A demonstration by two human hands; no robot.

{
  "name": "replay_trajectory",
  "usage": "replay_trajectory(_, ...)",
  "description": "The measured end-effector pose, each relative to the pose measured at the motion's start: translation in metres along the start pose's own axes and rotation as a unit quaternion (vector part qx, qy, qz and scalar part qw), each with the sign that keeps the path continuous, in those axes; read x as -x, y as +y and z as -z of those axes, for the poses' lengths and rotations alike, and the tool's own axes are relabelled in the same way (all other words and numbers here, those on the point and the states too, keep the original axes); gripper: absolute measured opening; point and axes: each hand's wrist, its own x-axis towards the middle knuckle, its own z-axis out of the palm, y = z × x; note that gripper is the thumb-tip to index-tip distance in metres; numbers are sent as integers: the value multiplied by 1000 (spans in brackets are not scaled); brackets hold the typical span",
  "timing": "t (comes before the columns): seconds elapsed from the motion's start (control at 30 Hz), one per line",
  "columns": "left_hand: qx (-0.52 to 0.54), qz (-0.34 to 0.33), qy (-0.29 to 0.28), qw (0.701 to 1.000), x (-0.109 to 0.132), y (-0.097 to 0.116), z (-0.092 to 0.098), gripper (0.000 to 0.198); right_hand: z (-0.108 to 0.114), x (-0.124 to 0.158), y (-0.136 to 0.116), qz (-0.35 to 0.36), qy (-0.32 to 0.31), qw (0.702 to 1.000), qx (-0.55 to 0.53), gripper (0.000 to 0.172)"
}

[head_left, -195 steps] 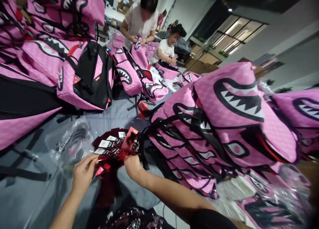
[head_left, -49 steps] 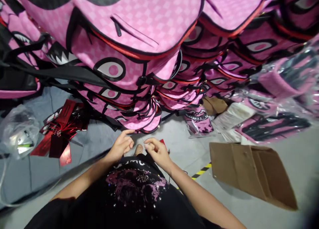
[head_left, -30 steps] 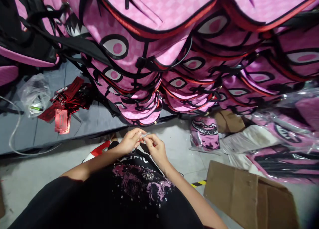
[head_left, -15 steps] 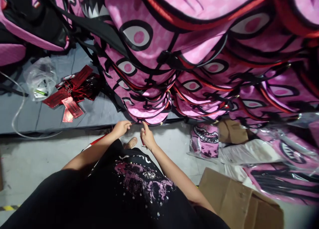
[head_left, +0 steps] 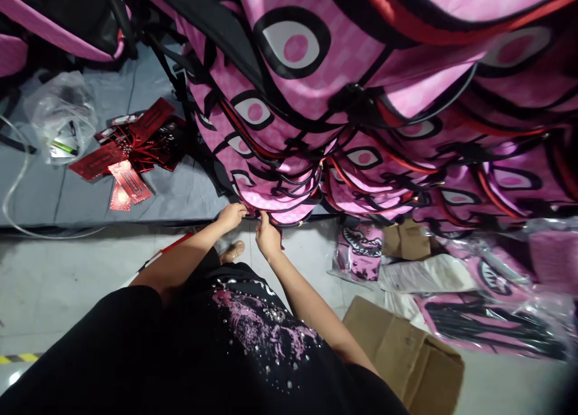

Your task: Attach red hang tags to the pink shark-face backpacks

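My left hand [head_left: 233, 214] is at the front edge of the worktop [head_left: 49, 192], right under a stack of pink backpacks [head_left: 280, 129]. Its grip has thumb and forefinger nearly together at the lower edge of the lowest backpack [head_left: 291, 214]; what lies between the tips is too small to see, so I cannot tell whether they are clamped on anything. My right hand [head_left: 268, 237] is just beside it, forefinger pointing up to that same edge and the other fingers curled. Whether this grip is closed on something I cannot tell either. A sliver of a red piece [head_left: 282, 240] shows along the outer side of my right hand, mostly hidden.

The lowest backpack lies at the worktop's front edge, with the others piled on it, their printed eyes facing me. To the left, apart from my hands, a bundle of red tags [head_left: 130, 147] lies fanned out on the worktop, its red strings gathered in the middle. Further left is a clear plastic bag [head_left: 63, 117] with something white and green inside, and a pale cable [head_left: 11, 183] loops near it.

Below, my foot [head_left: 232, 252] is on the floor [head_left: 311, 252], and a cardboard box [head_left: 397, 349] stands to the right.
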Motion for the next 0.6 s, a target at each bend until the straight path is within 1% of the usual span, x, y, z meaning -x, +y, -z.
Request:
replay_trajectory(0.1,14,-5,-22,1000,-1,0,-2,25,-7,0,4,6,21,999,-50,52)
replay_trajectory(0.23,32,-8,-41,999,-3,-2,-1,26,-21,1,8,-5,59,991,-122,47)
replay_trajectory(0.33,34,-8,-42,998,-4,-2,2,25,-26,1,11,-9,56,986,-155,46)
replay_trajectory(0.43,40,-10,-51,998,-6,0,1,24,-22,-3,10,-16,62,986,-153,42)
replay_trajectory(0.6,62,6,-66,996,-11,5,-7,20,-12,-9,5,-42,98,987,-117,24)
